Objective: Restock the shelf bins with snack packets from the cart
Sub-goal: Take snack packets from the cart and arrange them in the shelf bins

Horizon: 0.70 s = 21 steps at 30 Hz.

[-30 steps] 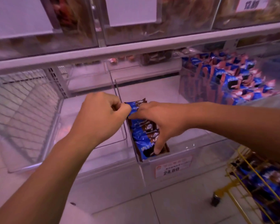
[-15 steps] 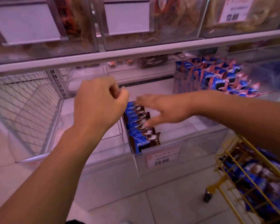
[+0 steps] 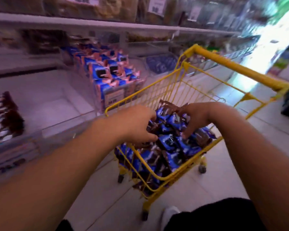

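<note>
Both hands dive into the yellow wire cart (image 3: 193, 90), left hand (image 3: 137, 124) and right hand (image 3: 198, 118) spread wide over the heaped blue-and-brown snack packets (image 3: 169, 143), poised to scoop; neither grips one yet

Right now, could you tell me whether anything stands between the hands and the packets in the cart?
Nothing visible does: the left hand and right hand are already inside the yellow cart's open top, fingers on the blue packets.

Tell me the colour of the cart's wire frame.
Yellow. The cart has a yellow frame and handle, clearest in the head view.
</note>
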Available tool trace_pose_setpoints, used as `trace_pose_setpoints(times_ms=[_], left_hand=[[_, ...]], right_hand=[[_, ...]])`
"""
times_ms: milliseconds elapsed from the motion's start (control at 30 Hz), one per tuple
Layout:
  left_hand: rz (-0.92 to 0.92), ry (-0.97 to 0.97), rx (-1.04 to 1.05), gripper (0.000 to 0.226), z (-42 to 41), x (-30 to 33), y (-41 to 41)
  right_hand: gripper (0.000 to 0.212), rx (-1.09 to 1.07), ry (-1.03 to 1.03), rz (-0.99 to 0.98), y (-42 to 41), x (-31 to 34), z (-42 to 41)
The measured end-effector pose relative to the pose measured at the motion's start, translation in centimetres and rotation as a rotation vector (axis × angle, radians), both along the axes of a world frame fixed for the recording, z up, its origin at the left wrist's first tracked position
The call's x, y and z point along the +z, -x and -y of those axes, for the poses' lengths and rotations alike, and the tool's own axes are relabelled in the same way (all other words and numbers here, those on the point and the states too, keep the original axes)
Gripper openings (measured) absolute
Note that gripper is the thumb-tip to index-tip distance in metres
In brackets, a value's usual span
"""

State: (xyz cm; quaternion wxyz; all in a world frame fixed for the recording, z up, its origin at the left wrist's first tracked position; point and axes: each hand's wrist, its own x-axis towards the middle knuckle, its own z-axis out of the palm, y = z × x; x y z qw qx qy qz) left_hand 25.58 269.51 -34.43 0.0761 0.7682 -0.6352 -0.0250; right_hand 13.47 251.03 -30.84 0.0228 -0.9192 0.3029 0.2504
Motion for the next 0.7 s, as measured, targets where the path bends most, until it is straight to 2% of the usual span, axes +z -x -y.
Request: trace_pose_setpoints(times_ms=[67, 133, 233, 367, 533, 600, 700], left_hand=[[-0.018, -0.156, 0.02, 0.068, 2.6, -1.0, 0.8], [-0.04, -0.342, 0.018, 0.078, 4.5, -2.1, 1.3], [-0.066, -0.518, -0.025, 0.074, 6.1, -3.1, 1.5], [-0.174, -0.524, -0.055, 0.047, 6.5, -3.2, 1.3], [-0.257, -0.545, -0.044, 0.049, 5.3, -3.0, 0.5], [-0.361, -0.508, -0.033, 0.048, 5.0, -2.7, -0.1], [-0.578, -0.399, 0.0, 0.037, 4.4, -2.0, -1.3]], right_hand=[[0.091, -0.037, -0.025, -0.072, 1.3, -0.8, 1.1], [0.092, -0.024, -0.054, -0.135, 2.2, -1.5, 1.9], [0.09, 0.04, -0.099, -0.127, 2.9, -2.1, 2.7], [0.082, 0.052, -0.131, -0.052, 2.5, -2.8, 2.6], [0.065, 0.134, -0.151, 0.085, 2.0, -3.2, 2.5], [0.053, 0.146, -0.202, 0.171, 2.1, -3.0, 2.4], [0.046, 0.184, -0.263, 0.301, 2.2, -2.6, 2.2]])
